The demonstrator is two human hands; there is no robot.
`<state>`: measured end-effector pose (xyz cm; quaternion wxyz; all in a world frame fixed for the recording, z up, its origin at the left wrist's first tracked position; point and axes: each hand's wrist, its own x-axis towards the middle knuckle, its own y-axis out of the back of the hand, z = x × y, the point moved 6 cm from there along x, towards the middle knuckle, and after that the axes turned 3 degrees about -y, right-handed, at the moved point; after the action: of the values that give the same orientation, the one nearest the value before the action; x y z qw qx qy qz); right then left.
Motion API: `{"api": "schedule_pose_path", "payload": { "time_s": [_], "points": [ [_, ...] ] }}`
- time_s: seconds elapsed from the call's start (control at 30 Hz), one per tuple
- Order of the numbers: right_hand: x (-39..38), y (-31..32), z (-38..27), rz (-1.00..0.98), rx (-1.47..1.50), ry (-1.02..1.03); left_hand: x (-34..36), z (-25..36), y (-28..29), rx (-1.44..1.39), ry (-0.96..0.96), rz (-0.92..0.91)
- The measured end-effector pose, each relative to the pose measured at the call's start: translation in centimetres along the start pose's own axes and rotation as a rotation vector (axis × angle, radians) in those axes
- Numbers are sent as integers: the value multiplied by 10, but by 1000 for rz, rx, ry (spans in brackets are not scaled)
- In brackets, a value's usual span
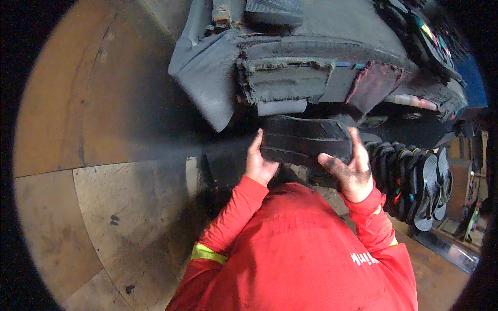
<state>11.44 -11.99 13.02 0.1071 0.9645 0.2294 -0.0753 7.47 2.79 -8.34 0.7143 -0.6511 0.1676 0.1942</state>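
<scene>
A thick, layered black sandal sole piece [306,140] lies crosswise between my two hands, in front of a dusty grey machine [342,31]. Whether it is one piece or several soles pressed together, I cannot tell. My left hand [260,165] grips its left end, with fingers pointing up along the edge. At the other end my right hand [354,173] clasps it, thumb on the near face and fingers around the right side; dark dust smudges the thumb. Just beyond the sole, a pale grey block [282,107] shows under a frayed cloth flap [290,82].
A row of black flip-flops [415,179] hangs to the right, and more sandals [433,44] lie on the machine's far right. A dark ridged block [275,11] sits on top. Grey sheeting [210,78] hangs down at the left, beside brown floor boards [62,103].
</scene>
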Motion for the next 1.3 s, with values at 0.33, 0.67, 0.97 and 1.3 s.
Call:
{"api": "schedule_pose_path", "payload": {
  "time_s": [0.33,0.67,0.97,1.3],
  "points": [
    [-49,42,35,83,238,15,-13,-4,-21,115,87,-48],
    [-98,79,85,274,321,56,-14,-23,-51,282,107,-143],
    [-50,56,78,105,329,-10,-10,-4,-23,199,15,-24],
    [-43,99,106,63,596,84,-23,-15,-48,297,-86,-73]
  ]
}}
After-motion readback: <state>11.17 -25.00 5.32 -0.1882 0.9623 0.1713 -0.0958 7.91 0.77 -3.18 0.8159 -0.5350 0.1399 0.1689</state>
